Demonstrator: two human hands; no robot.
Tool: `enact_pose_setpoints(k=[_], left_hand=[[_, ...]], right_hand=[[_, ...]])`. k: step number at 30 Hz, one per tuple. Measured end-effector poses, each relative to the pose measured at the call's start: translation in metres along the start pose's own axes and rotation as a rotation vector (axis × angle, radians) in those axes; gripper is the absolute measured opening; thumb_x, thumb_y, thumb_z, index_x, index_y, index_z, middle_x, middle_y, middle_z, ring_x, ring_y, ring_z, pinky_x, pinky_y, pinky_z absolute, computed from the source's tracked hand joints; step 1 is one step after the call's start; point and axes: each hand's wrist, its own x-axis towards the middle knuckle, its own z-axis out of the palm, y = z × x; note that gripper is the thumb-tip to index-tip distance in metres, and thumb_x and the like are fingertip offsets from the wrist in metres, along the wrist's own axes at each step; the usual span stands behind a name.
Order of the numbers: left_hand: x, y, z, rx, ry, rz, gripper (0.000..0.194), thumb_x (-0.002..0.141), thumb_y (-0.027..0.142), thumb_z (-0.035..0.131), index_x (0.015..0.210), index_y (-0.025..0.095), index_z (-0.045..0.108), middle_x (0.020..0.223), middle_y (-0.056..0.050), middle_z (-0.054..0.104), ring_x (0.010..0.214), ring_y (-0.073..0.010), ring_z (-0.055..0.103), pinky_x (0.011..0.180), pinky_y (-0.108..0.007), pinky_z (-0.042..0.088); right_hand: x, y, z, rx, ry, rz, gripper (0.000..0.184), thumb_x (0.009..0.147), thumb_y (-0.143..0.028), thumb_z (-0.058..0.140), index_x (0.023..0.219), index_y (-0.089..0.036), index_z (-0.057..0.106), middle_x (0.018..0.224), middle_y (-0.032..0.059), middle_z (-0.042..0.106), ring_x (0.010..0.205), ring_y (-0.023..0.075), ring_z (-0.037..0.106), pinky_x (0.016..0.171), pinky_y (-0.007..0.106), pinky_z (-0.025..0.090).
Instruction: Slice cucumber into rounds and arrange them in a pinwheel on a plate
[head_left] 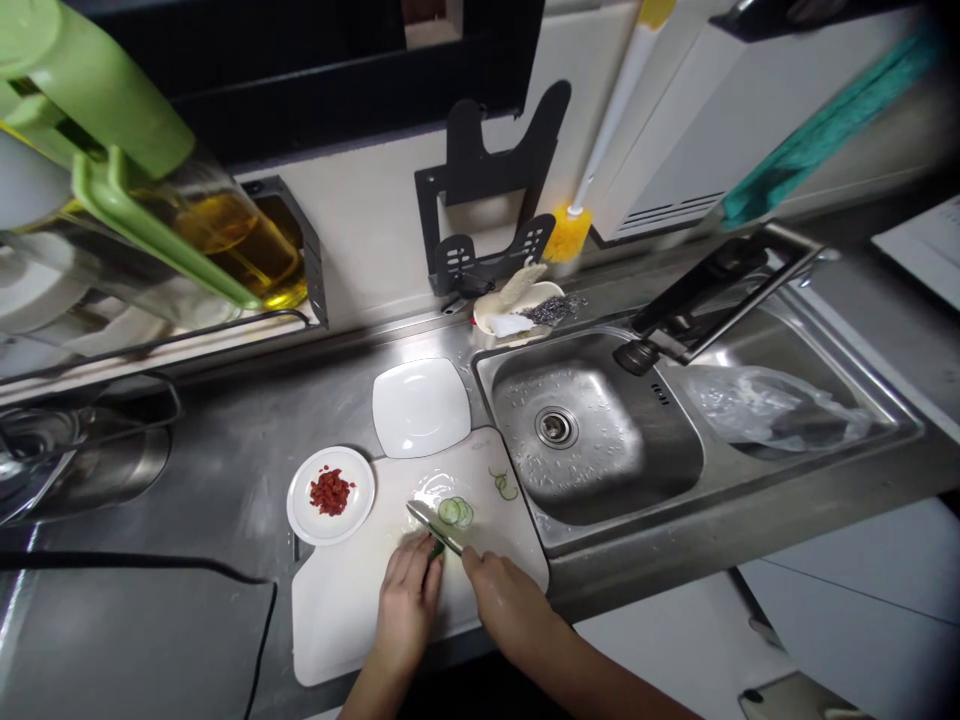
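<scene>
My right hand (pixel 499 590) is closed around the handle of a kitchen knife (pixel 429 522), whose blade points up and to the left over the white cutting board (pixel 337 620). Beside the blade, my left hand (pixel 410 577) has its fingers bent over a dark green cucumber (pixel 438 548), mostly hidden under them. Several thin cucumber slices (pixel 455 511) lie overlapping on the far side of the knife. A few curved, peel-edged pieces (pixel 505 487) rest near the board's right edge.
A round white plate (pixel 295 500) with chopped red pieces (pixel 331 492) overlaps the board's left side. Behind the board sits a squarish white plate (pixel 421 405). To the right is a steel sink (pixel 607 480) under a black faucet (pixel 675 310). A clear plastic bag (pixel 772 405) lies in the side basin.
</scene>
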Motion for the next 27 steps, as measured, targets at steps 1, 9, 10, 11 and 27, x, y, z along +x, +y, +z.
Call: enact_pose_setpoints(k=[1, 9, 10, 11, 27], left_hand=[[0.0, 0.0, 0.0, 0.0, 0.002, 0.0, 0.026, 0.088, 0.021, 0.046, 0.111, 0.019, 0.059, 0.107, -0.008, 0.067, 0.101, -0.0208, 0.062, 0.089, -0.039, 0.051], [-0.002, -0.001, 0.002, -0.004, 0.009, -0.015, 0.026, 0.087, 0.022, 0.047, 0.109, 0.018, 0.06, 0.108, -0.008, 0.067, 0.101, -0.0203, 0.062, 0.09, -0.04, 0.051], [-0.002, -0.001, 0.002, -0.006, 0.008, -0.014, 0.026, 0.088, 0.022, 0.047, 0.11, 0.018, 0.059, 0.108, -0.008, 0.066, 0.102, -0.0204, 0.061, 0.09, -0.04, 0.051], [-0.003, -0.001, 0.002, -0.007, 0.007, -0.015, 0.026, 0.088, 0.023, 0.047, 0.11, 0.018, 0.059, 0.108, -0.008, 0.066, 0.102, -0.0204, 0.061, 0.091, -0.04, 0.051], [-0.004, 0.004, 0.0, 0.014, -0.002, -0.05, 0.026, 0.088, 0.025, 0.047, 0.11, 0.019, 0.06, 0.11, -0.007, 0.066, 0.103, -0.0211, 0.06, 0.091, -0.04, 0.05]], right_hand=[[0.001, -0.001, 0.001, 0.003, 0.003, 0.005, 0.039, 0.087, -0.004, 0.025, 0.105, -0.016, 0.057, 0.085, 0.0098, 0.065, 0.08, 0.0202, 0.063, 0.066, 0.028, 0.046], [0.009, 0.001, 0.015, 0.005, 0.007, 0.011, 0.038, 0.086, -0.005, 0.026, 0.108, -0.017, 0.055, 0.088, 0.0093, 0.065, 0.08, 0.019, 0.063, 0.066, 0.026, 0.044], [0.01, 0.003, 0.017, 0.006, 0.008, 0.008, 0.039, 0.086, -0.005, 0.026, 0.109, -0.017, 0.055, 0.088, 0.009, 0.065, 0.08, 0.0188, 0.063, 0.066, 0.026, 0.044], [0.011, 0.005, 0.019, 0.01, 0.011, 0.003, 0.04, 0.085, -0.005, 0.026, 0.11, -0.017, 0.055, 0.087, 0.0085, 0.064, 0.08, 0.0186, 0.062, 0.066, 0.026, 0.043], [-0.032, 0.037, 0.048, -0.214, 0.31, -0.153, 0.046, 0.076, 0.002, 0.04, 0.117, -0.014, 0.051, 0.082, 0.0065, 0.063, 0.073, 0.0175, 0.059, 0.064, 0.025, 0.043]])
